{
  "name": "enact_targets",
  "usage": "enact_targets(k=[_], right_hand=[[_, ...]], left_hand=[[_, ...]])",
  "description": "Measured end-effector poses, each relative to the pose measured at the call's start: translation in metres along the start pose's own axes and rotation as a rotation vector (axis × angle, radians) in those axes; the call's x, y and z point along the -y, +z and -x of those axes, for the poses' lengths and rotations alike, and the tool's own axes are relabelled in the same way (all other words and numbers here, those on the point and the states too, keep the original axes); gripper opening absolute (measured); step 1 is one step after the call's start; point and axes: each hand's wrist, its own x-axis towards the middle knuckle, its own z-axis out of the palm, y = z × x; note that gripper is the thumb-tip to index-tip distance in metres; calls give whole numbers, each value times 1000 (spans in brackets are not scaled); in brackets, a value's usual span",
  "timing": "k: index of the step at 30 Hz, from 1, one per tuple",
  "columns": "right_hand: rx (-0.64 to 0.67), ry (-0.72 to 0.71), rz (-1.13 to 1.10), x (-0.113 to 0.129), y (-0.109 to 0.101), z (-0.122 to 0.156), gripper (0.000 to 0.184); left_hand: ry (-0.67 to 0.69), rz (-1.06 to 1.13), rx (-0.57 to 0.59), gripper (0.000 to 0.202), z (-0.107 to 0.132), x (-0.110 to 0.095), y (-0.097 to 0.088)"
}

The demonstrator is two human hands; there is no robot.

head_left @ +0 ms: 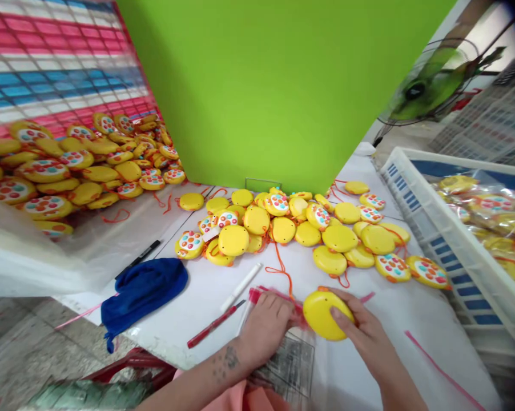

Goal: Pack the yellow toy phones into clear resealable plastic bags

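Raised over the table near its front edge, a yellow rounded toy with small orange feet shows its plain back. My right hand grips it from the right, thumb across the back. Just left of it, my left hand has its fingers curled down onto some pink see-through plastic, blurred and partly hidden. Under that wrist lies a dark printed sheet beneath clear plastic. A white marker and a red pen lie left of my left hand.
Several yellow toys with coloured dots and orange cords are heaped before a green board. More fill a container at left. A white crate holds bagged toys at right. A blue cloth pouch and black pen lie left.
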Motion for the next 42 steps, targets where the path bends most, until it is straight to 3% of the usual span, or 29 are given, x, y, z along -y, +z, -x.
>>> enact_targets(k=[3,6,9,14,17,20,23,27,32,36,38,40,42], right_hand=[[179,-6,-31,4,1,-2,45],[14,-36,-130,-3,8,-11,45],[-52,-89,-21,-13,19,-21,47],[135,-157,196,-18,41,-23,43],[258,-267,324,-14,51,-21,39],[123,-373,420,-13,46,-20,39],[-89,-249,465,-18,28,-15,41],[-49,-52,376,-29,18,-4,40],[-130,-25,97,-33,38,2,44],[-164,-84,10,-19,50,0,39],[-199,-121,-3,-8,53,0,38],[-211,-153,-28,2,55,2,37],[-202,-187,-43,11,57,6,34]], left_hand=[[-25,69,-7,33,1,0,-3],[68,12,18,18,-1,-2,-8],[124,-17,-6,15,-2,-3,-9],[65,55,-137,11,-1,-3,-9],[42,118,-181,8,-2,-4,-11],[10,208,-101,8,-5,-4,-18],[-50,359,14,6,-10,-4,-27],[-97,470,81,7,-14,-1,-40],[-100,486,117,2,-16,0,-47],[-172,545,160,8,-17,-6,-56],[-194,586,149,11,-15,-9,-60],[-198,626,52,3,-11,-8,-62],[-258,653,-99,25,-5,-4,-60]])
